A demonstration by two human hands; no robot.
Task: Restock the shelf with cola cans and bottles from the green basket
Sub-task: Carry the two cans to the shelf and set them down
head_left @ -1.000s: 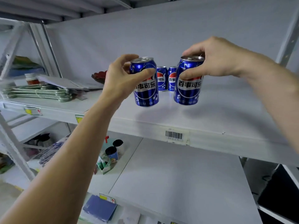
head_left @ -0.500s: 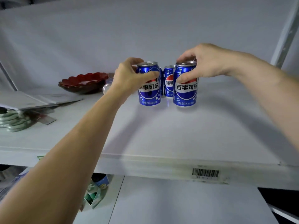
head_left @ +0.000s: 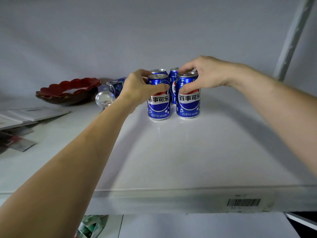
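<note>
Two blue cola cans stand upright on the white shelf (head_left: 171,160). My left hand (head_left: 139,88) grips the left can (head_left: 158,107) round its upper side. My right hand (head_left: 204,74) holds the right can (head_left: 188,105) from above, thumb on its front. Directly behind them stand two more blue cans (head_left: 159,72), mostly hidden. Another blue can (head_left: 109,93) lies on its side to the left, its silver bottom facing me. The green basket is out of view.
A dark red scalloped bowl (head_left: 68,90) sits at the back left. Papers (head_left: 29,115) lie at the left edge. A white upright post (head_left: 293,36) rises at the right. The shelf's front lip carries a barcode label (head_left: 243,202); a lower shelf shows below.
Both hands have carried their cans forward and down onto the shelf, in front of the two rear cans. The camera has moved closer to the shelf.
</note>
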